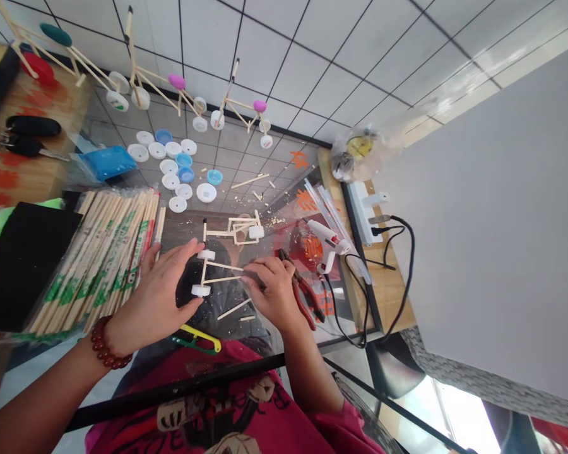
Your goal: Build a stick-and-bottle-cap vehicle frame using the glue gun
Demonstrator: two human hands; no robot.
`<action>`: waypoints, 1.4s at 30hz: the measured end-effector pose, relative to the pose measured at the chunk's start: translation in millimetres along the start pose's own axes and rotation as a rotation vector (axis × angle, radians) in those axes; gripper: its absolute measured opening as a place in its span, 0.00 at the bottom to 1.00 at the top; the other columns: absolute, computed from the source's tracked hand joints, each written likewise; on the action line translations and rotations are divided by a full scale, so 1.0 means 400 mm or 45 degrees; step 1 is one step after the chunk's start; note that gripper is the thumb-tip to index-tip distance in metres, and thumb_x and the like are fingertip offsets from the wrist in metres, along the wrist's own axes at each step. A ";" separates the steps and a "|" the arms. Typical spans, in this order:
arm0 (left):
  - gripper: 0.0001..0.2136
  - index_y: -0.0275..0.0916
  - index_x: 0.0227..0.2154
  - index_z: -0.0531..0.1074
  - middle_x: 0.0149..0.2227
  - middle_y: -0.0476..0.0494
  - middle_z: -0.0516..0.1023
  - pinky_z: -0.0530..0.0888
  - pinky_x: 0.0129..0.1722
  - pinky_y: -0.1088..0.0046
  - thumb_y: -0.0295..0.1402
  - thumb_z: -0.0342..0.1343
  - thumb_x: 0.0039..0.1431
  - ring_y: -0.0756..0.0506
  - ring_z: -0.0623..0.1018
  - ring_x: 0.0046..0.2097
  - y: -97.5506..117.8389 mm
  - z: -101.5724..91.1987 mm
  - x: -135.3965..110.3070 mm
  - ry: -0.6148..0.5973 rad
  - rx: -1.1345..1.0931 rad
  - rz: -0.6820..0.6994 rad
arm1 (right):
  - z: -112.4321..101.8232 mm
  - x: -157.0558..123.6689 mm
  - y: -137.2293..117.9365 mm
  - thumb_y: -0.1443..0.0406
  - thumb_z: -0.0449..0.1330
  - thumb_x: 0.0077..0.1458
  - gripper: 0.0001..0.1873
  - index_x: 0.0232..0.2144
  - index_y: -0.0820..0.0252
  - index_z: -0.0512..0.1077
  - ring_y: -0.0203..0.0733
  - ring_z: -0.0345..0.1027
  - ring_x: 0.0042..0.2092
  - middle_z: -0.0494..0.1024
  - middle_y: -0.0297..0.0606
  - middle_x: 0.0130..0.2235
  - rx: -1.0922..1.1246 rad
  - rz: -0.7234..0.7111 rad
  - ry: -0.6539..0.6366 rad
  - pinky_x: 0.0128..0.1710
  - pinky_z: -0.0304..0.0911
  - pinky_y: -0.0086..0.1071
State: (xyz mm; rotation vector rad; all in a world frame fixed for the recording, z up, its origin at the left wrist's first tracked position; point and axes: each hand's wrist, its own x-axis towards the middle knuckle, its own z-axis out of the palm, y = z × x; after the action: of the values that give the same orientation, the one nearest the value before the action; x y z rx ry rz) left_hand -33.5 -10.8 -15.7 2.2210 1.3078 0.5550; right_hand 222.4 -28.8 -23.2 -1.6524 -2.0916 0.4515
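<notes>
My right hand (272,290) pinches the tips of two thin sticks of a small wooden wheel frame (221,265). At that frame's left end, two white bottle-cap wheels (201,290) are joined by a short stick axle. My left hand (158,290) is open beside them, thumb and fingers spread around the pair; I cannot tell if it touches a wheel. Just beyond lies another stick frame (241,231) with a black-tipped crossbar and a white cap. A yellow-and-green utility knife (199,339) rests near my left thumb, and red-handled pliers (305,293) lie beside my right hand.
A glue gun (329,243) with a black cord stands right, near a power strip (365,211). Bagged chopsticks (101,258) lie left. Several bottle caps (169,167) sit farther back, with stick tricycle models (239,110) along the tiled wall. Offcuts (234,309) are scattered around.
</notes>
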 end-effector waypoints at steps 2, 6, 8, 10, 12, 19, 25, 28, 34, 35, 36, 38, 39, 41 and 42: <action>0.44 0.47 0.71 0.37 0.65 0.34 0.70 0.49 0.69 0.38 0.30 0.58 0.59 0.32 0.69 0.66 0.000 0.000 0.001 -0.003 0.002 0.000 | 0.000 0.000 0.000 0.66 0.64 0.61 0.06 0.41 0.53 0.78 0.42 0.71 0.47 0.80 0.35 0.44 -0.003 0.001 -0.004 0.51 0.48 0.41; 0.43 0.46 0.71 0.38 0.65 0.34 0.70 0.49 0.69 0.39 0.31 0.58 0.59 0.32 0.69 0.66 -0.001 0.002 0.000 0.006 0.004 0.003 | -0.002 0.002 -0.003 0.66 0.64 0.62 0.05 0.41 0.53 0.78 0.42 0.71 0.47 0.80 0.35 0.44 -0.008 0.001 -0.017 0.50 0.48 0.41; 0.43 0.46 0.71 0.39 0.65 0.35 0.71 0.49 0.69 0.40 0.31 0.58 0.59 0.32 0.69 0.66 -0.002 0.003 -0.001 0.015 0.008 0.001 | -0.002 0.002 -0.004 0.65 0.64 0.62 0.05 0.41 0.53 0.78 0.42 0.71 0.47 0.80 0.35 0.44 -0.009 0.006 -0.026 0.50 0.48 0.41; 0.43 0.45 0.71 0.40 0.64 0.35 0.71 0.49 0.69 0.41 0.31 0.58 0.59 0.32 0.69 0.66 -0.003 0.003 -0.002 0.020 0.013 0.000 | -0.002 0.002 -0.004 0.65 0.63 0.63 0.05 0.41 0.53 0.78 0.42 0.71 0.48 0.80 0.35 0.44 -0.015 0.013 -0.033 0.51 0.48 0.41; 0.43 0.45 0.71 0.40 0.64 0.35 0.71 0.49 0.69 0.41 0.32 0.58 0.59 0.32 0.69 0.66 -0.004 0.004 -0.003 0.018 0.015 0.000 | 0.000 0.002 -0.004 0.65 0.63 0.63 0.05 0.41 0.53 0.78 0.42 0.71 0.47 0.80 0.36 0.44 -0.028 0.017 -0.030 0.51 0.48 0.41; 0.42 0.45 0.72 0.41 0.64 0.36 0.71 0.46 0.70 0.42 0.32 0.58 0.59 0.33 0.69 0.66 -0.013 0.011 -0.004 0.033 0.020 0.012 | -0.002 0.003 -0.005 0.65 0.62 0.64 0.05 0.41 0.53 0.78 0.42 0.71 0.47 0.80 0.36 0.44 -0.035 0.001 -0.032 0.50 0.48 0.41; 0.42 0.44 0.72 0.41 0.64 0.35 0.72 0.46 0.70 0.43 0.33 0.58 0.60 0.33 0.69 0.66 -0.019 0.016 -0.006 0.050 0.033 0.026 | -0.002 0.004 -0.007 0.66 0.62 0.64 0.05 0.40 0.53 0.78 0.41 0.70 0.46 0.80 0.35 0.42 -0.017 -0.011 -0.009 0.51 0.47 0.41; 0.42 0.44 0.72 0.41 0.64 0.36 0.71 0.46 0.70 0.44 0.34 0.58 0.60 0.33 0.68 0.66 -0.021 0.017 -0.006 0.039 0.041 0.027 | 0.003 0.007 -0.006 0.67 0.62 0.64 0.05 0.38 0.53 0.78 0.40 0.70 0.45 0.79 0.34 0.41 -0.018 -0.014 -0.003 0.50 0.47 0.40; 0.41 0.46 0.71 0.42 0.64 0.37 0.72 0.47 0.70 0.44 0.34 0.58 0.60 0.33 0.69 0.66 -0.026 0.020 -0.007 0.063 0.049 0.026 | 0.014 0.009 -0.002 0.68 0.62 0.63 0.04 0.38 0.54 0.77 0.39 0.70 0.44 0.79 0.33 0.40 0.026 -0.032 0.037 0.51 0.46 0.40; 0.40 0.46 0.71 0.42 0.64 0.37 0.71 0.47 0.70 0.43 0.34 0.57 0.61 0.33 0.69 0.66 -0.028 0.020 -0.007 0.058 0.050 0.020 | 0.016 0.009 -0.001 0.68 0.62 0.63 0.04 0.38 0.54 0.76 0.40 0.70 0.44 0.79 0.33 0.40 0.037 -0.038 0.046 0.51 0.46 0.40; 0.40 0.47 0.71 0.42 0.64 0.37 0.71 0.47 0.70 0.43 0.34 0.57 0.61 0.33 0.69 0.66 -0.031 0.021 -0.008 0.058 0.052 0.016 | 0.017 0.009 0.000 0.68 0.62 0.63 0.04 0.38 0.54 0.76 0.40 0.70 0.45 0.79 0.34 0.40 0.045 -0.045 0.051 0.51 0.46 0.40; 0.40 0.48 0.72 0.42 0.65 0.37 0.70 0.48 0.70 0.42 0.34 0.57 0.61 0.33 0.69 0.66 -0.038 0.025 -0.010 0.052 0.057 0.010 | 0.016 0.009 0.000 0.67 0.62 0.63 0.04 0.40 0.54 0.76 0.40 0.70 0.44 0.80 0.34 0.40 0.044 -0.068 0.065 0.51 0.46 0.41; 0.41 0.48 0.72 0.42 0.65 0.37 0.69 0.48 0.70 0.41 0.35 0.57 0.60 0.32 0.68 0.66 -0.041 0.027 -0.011 0.049 0.061 0.008 | 0.015 0.010 -0.001 0.67 0.62 0.64 0.04 0.40 0.54 0.75 0.40 0.70 0.44 0.80 0.34 0.40 0.034 -0.085 0.088 0.50 0.46 0.41; 0.42 0.48 0.72 0.43 0.67 0.35 0.66 0.50 0.70 0.39 0.35 0.59 0.59 0.31 0.67 0.67 -0.043 0.029 -0.013 0.046 0.074 0.005 | 0.010 0.010 -0.004 0.65 0.61 0.64 0.03 0.40 0.53 0.75 0.40 0.70 0.44 0.80 0.34 0.40 -0.001 -0.131 0.190 0.51 0.47 0.41; 0.43 0.48 0.72 0.42 0.68 0.34 0.64 0.50 0.70 0.38 0.36 0.59 0.58 0.30 0.66 0.68 -0.040 0.028 -0.013 0.050 0.081 0.005 | 0.007 0.010 -0.006 0.65 0.60 0.65 0.03 0.40 0.53 0.75 0.40 0.70 0.43 0.80 0.34 0.39 -0.020 -0.155 0.262 0.51 0.47 0.42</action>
State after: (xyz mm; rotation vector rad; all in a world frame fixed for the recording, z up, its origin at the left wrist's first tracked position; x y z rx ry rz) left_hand -40.5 -11.3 -34.7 2.2755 1.3590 0.5684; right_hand 218.2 -25.6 -23.7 -1.5009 -2.0315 0.2166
